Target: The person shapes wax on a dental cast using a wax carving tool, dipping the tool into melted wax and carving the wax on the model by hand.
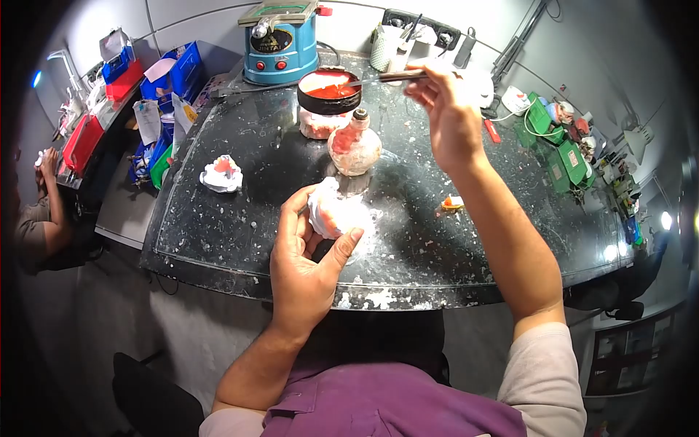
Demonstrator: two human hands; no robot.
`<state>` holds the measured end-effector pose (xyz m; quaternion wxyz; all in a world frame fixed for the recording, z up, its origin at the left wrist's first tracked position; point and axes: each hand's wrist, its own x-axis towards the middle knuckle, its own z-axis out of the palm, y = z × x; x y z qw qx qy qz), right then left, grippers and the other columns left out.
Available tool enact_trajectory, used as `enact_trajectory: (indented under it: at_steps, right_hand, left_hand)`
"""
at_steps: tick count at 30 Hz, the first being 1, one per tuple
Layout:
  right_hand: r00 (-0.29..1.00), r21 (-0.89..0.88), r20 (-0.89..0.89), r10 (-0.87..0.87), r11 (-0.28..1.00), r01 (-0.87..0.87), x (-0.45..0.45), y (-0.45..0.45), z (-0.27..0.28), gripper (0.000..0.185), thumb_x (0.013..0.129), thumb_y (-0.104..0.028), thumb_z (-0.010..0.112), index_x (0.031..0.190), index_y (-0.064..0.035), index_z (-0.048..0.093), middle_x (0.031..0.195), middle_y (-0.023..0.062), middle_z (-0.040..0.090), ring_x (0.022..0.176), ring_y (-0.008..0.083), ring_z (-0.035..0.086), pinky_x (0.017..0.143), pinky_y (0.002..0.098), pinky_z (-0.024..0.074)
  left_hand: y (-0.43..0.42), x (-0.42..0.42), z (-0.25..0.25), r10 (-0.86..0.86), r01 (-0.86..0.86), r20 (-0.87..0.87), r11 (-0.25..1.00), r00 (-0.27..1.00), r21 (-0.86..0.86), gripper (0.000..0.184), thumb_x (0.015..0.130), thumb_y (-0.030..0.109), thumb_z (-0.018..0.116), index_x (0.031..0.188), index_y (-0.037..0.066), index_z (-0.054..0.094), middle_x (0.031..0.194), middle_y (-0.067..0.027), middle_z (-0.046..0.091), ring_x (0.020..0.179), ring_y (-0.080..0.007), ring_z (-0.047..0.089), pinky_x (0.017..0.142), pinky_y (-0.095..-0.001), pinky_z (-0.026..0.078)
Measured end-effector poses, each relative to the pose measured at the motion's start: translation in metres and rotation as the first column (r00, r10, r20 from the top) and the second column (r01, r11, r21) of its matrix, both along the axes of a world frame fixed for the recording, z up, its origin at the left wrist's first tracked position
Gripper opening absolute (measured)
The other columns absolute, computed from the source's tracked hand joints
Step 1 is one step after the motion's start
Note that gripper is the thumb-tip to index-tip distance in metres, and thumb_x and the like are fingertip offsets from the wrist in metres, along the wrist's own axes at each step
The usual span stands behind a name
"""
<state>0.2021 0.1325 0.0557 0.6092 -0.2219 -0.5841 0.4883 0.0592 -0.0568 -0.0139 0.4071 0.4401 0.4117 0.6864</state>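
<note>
My left hand (304, 268) grips a white plaster dental cast (336, 215) with a pinkish patch, thumb on its near right side. In my right hand (453, 120), raised over the bench, is a wax knife (404, 76) with a dark handle. Its thin metal end reaches into a round black pan (329, 102) of red wax. The pan rests on a pinkish-white stand (320, 125). Between my hands stands a round spirit lamp (354, 149), smeared red; no flame is clearly visible. Another white cast (222, 175) with a red spot lies on the left.
A blue machine (280, 54) stands behind the pan, beside a tool holder (382, 51). A small yellow-and-white piece (452, 203) lies right of centre. Green bins (568, 164) line the right side. At far left, another person's arm (54, 211) is near a second bench.
</note>
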Motion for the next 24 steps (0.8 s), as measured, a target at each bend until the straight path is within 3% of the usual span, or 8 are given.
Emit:
enact_trajectory:
  at_steps: [1, 5, 8, 15, 24]
  right_hand:
    - [0.985, -0.148, -0.164, 0.059, 0.985, -0.084, 0.006, 0.001, -0.008, 0.024, 0.094, -0.021, 0.05, 0.101, -0.0011, 0.061, 0.089, 0.0063, 0.063, 0.083, 0.0156, 0.059, 0.085, 0.0321, 0.0441]
    - [0.945, -0.17, -0.286, 0.158, 0.962, -0.213, 0.027, -0.005, -0.031, 0.026, 0.096, -0.022, 0.047, 0.103, -0.0002, 0.06, 0.091, 0.007, 0.062, 0.085, 0.0174, 0.059, 0.086, 0.0333, 0.0434]
    - [0.989, -0.163, -0.147, 0.023, 0.985, -0.047, 0.026, -0.023, -0.033, 0.025, 0.096, -0.02, 0.046, 0.101, 0.0, 0.06, 0.09, 0.0083, 0.062, 0.083, 0.0172, 0.058, 0.085, 0.0327, 0.0435]
    - [0.986, 0.12, 0.044, 0.159, 0.979, -0.163, 0.024, -0.075, -0.031, 0.021, 0.096, -0.017, 0.048, 0.094, 0.0019, 0.058, 0.089, 0.0089, 0.06, 0.078, 0.0146, 0.055, 0.076, 0.0277, 0.0439]
    - [0.977, 0.168, 0.1, 0.186, 0.965, -0.201, 0.023, -0.083, -0.03, 0.018, 0.096, -0.016, 0.052, 0.096, 0.001, 0.058, 0.089, 0.0074, 0.061, 0.075, 0.0125, 0.057, 0.07, 0.0254, 0.0466]
  left_hand:
    - [0.0, 0.0, 0.001, 0.0, 0.0, 0.002, 1.0, 1.0, 0.0, 0.055, 0.083, 0.001, 0.069, 0.129, -0.001, 0.039, 0.114, -0.0117, 0.058, 0.106, -0.0136, 0.056, 0.094, -0.0279, 0.043]
    - [0.0, 0.0, 0.001, 0.01, -0.01, -0.023, 1.0, 1.0, 0.008, 0.058, 0.084, 0.001, 0.068, 0.133, -0.001, 0.037, 0.116, -0.0108, 0.057, 0.106, -0.013, 0.055, 0.094, -0.0267, 0.043]
    - [0.001, 0.001, 0.0, 0.032, -0.031, -0.072, 0.999, 0.997, 0.012, 0.058, 0.084, 0.001, 0.068, 0.134, -0.001, 0.037, 0.116, -0.0093, 0.058, 0.103, -0.0116, 0.055, 0.092, -0.0247, 0.043]
    - [0.0, 0.002, 0.003, 0.032, -0.034, -0.102, 0.999, 0.994, -0.018, 0.063, 0.082, 0.001, 0.07, 0.136, -0.002, 0.036, 0.12, -0.0129, 0.056, 0.11, -0.0152, 0.055, 0.096, -0.0279, 0.043]
    - [0.001, 0.005, 0.001, 0.046, -0.046, -0.112, 0.999, 0.993, -0.004, 0.064, 0.082, 0.0, 0.07, 0.136, -0.001, 0.037, 0.122, -0.0141, 0.055, 0.111, -0.0164, 0.054, 0.096, -0.0283, 0.042]
